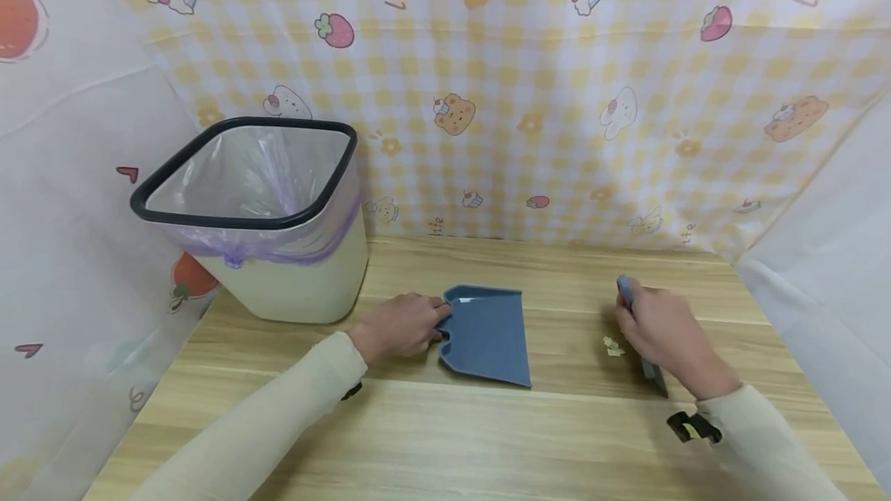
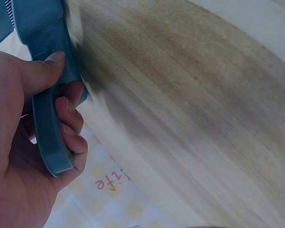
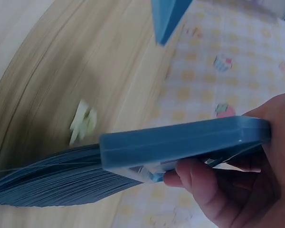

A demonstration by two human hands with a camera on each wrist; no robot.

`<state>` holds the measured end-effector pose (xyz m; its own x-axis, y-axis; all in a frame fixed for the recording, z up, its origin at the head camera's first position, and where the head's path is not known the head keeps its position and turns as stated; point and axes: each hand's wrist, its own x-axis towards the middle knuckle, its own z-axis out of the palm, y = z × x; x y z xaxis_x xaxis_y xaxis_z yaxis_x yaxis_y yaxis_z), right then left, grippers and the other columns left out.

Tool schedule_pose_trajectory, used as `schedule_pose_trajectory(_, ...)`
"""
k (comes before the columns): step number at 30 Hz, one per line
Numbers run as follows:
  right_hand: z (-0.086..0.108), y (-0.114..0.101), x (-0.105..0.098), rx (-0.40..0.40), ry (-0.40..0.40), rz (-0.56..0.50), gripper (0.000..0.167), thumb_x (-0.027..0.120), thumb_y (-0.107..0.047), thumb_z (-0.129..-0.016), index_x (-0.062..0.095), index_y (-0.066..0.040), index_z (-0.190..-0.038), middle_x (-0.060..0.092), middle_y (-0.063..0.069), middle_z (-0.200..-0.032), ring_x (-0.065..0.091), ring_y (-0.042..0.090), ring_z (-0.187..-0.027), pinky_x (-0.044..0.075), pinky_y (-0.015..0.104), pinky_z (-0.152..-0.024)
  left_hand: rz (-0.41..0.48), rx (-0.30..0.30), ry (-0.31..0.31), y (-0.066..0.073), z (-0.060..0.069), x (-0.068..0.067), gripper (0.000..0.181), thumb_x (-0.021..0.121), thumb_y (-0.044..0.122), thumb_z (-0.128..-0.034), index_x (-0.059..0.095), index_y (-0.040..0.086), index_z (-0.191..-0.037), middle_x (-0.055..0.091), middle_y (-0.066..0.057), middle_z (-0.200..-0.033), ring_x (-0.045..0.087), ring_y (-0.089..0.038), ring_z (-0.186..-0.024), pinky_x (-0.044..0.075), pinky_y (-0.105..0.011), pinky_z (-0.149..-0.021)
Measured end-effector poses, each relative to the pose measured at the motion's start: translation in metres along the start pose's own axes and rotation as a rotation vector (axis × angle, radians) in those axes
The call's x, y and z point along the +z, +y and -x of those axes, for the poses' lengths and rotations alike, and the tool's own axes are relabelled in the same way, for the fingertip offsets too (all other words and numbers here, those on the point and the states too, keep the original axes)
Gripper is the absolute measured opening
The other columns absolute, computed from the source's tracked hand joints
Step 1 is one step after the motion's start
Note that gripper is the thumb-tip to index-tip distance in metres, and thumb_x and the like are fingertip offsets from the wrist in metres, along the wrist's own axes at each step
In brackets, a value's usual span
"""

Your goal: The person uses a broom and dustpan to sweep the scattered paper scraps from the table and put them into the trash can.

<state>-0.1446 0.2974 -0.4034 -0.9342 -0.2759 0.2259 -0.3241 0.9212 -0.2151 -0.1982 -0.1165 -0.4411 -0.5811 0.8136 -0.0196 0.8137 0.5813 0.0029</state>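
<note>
My left hand [image 1: 407, 325] grips the handle of a blue-grey dustpan [image 1: 489, 335], which lies on the wooden table with its wide edge toward the right. In the left wrist view, thumb and fingers wrap round the dustpan handle [image 2: 51, 128]. Off to the right, my right hand [image 1: 664, 331] holds a small blue hand brush [image 1: 653, 372] by its handle. The brush's dark bristles [image 3: 61, 178] show in the right wrist view, beside a few pale yellow scraps [image 3: 83, 122]. Those scraps lie on the table just left of the brush, apart from the dustpan.
A cream trash bin [image 1: 306, 284] with a black rim and a clear, purple-edged liner stands at the back left of the table [image 1: 487, 439]. A checked, patterned cloth [image 1: 529, 99] hangs along the back, and white cloth hangs at both sides.
</note>
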Motion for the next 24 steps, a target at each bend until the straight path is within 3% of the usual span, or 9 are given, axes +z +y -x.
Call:
schedule_pose_trajectory(5,-0.009,-0.020,0.006,0.009,-0.009,-0.083,0.010,0.056,-0.007,-0.108,0.057,-0.008,-0.098,0.046,-0.002,-0.065,0.046,0.014,-0.053,0.041,0.034,-0.050,0.000,0.002,0.001,0.000,0.000,0.001,0.029,0.071,0.018,-0.1076,0.072,0.000,-0.131,0.075,-0.012,-0.121,0.075,-0.026,-0.101,0.064,-0.040,-0.091)
schedule_pose_trajectory(24,-0.042,-0.081,0.028,-0.026,0.044,-0.252,0.015,0.055,-0.005,-0.105,0.067,-0.009,-0.096,0.050,-0.003,-0.065,0.047,0.014,-0.054,0.042,0.034,-0.055,-0.030,0.034,0.003,-0.003,-0.001,0.000,0.022,0.071,0.014,-0.1067,0.073,0.001,-0.124,0.075,-0.010,-0.111,0.074,-0.023,-0.093,0.064,-0.036,-0.084)
